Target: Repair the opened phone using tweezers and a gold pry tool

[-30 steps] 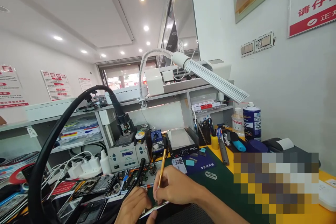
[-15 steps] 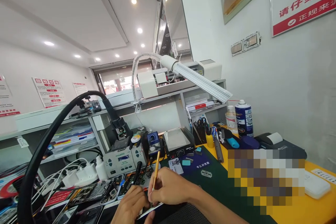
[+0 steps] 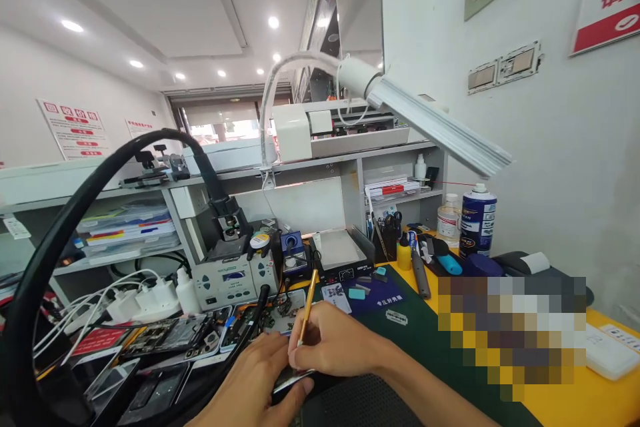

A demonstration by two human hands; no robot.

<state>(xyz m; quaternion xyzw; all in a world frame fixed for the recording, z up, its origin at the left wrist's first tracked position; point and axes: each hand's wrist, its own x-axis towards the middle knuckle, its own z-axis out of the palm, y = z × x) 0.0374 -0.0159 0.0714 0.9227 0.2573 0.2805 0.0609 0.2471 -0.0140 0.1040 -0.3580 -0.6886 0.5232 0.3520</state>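
Note:
In the head view my right hand (image 3: 340, 340) pinches a slim gold-coloured pen-like tool (image 3: 311, 290), held steeply with its upper end pointing up. Its working tip is hidden behind my fingers, so I cannot tell its kind. Below it, my left hand (image 3: 250, 373) grips a thin flat phone-like piece (image 3: 286, 383) with a pale edge, thumb at the near side. Most of that piece is covered by the two hands. The lower end of the tool is at or just over the flat piece; whether they touch is not visible.
Opened phones and parts (image 3: 165, 340) lie to the left, beside a grey soldering station (image 3: 235, 283). A black cable arm (image 3: 90, 193) arches there. A lamp (image 3: 440, 123) hangs overhead. A razor blade (image 3: 397, 317) lies on the green mat (image 3: 420, 347); a spray can (image 3: 479, 220) stands right.
The camera view has shifted, so the surroundings sit differently. Both hands still hold the flat piece and the tool; my left hand shows more of its back and wrist.

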